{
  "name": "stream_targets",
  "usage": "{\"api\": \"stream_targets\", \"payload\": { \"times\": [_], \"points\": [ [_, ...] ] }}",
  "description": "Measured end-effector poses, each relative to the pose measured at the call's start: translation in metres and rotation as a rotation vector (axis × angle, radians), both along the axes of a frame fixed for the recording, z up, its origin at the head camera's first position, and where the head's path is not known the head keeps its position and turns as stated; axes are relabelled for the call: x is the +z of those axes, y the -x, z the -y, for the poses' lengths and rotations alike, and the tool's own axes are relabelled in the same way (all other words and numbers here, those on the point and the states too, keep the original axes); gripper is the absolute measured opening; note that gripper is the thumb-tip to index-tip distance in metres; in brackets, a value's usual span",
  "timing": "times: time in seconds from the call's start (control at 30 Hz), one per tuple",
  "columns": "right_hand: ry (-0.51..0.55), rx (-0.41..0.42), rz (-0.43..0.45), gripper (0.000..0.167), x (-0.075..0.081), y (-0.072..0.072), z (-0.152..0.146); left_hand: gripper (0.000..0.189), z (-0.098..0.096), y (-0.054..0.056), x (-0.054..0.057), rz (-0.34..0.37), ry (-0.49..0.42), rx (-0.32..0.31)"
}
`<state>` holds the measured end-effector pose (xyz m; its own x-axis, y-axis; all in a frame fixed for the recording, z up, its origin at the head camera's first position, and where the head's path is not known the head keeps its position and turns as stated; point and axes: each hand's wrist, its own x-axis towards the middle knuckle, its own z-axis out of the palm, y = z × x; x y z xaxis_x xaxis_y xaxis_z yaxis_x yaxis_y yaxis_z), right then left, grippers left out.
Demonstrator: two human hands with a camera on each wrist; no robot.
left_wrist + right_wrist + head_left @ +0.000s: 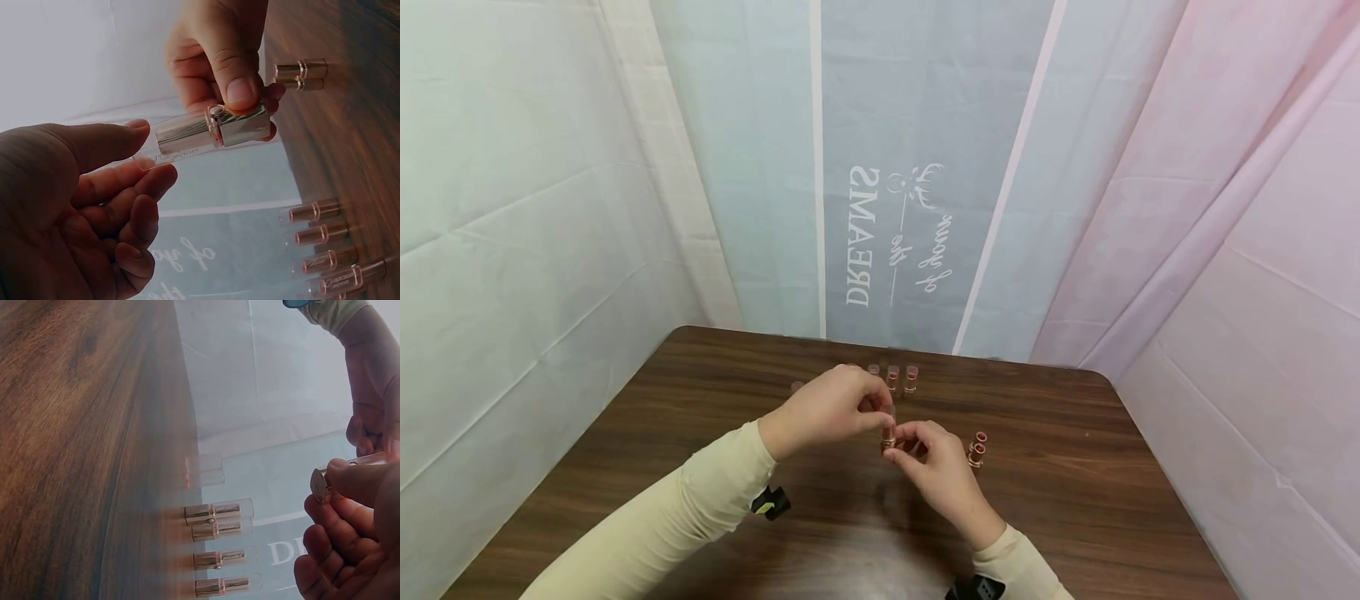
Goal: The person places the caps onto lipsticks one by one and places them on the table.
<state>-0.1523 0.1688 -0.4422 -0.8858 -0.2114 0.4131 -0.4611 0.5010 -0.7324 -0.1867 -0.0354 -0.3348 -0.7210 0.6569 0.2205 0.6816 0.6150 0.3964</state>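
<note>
A gold lipstick tube with a clear cap over its upper part is held between both hands above the table. My left hand pinches the far end of the cap between thumb and fingers. The tube's gold base sits in the grip of my right hand, its thumb pressing on the side. In the left wrist view the cap reaches down to about the ring of the tube. Two uncapped lipstick tubes stand upright just right of my right hand.
Several capped lipstick tubes stand in a row near the back edge of the wooden table. Two loose clear caps show beside that row in the right wrist view. Fabric with lettering hangs behind the table.
</note>
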Motion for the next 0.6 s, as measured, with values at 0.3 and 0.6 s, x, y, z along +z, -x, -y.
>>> {"api": "stream_targets", "payload": {
  "times": [0.3, 0.6],
  "points": [
    [0.027, -0.006, -0.062, 0.025, -0.002, -0.002, 0.002, 0.005, -0.002, -0.004, -0.001, -0.009, -0.038, -0.009],
    [0.054, 0.046, -0.042, 0.022, 0.0, -0.003, 0.002, 0.011, 0.013, -0.01, -0.015, -0.017, -0.178, 0.004]
  ]
}}
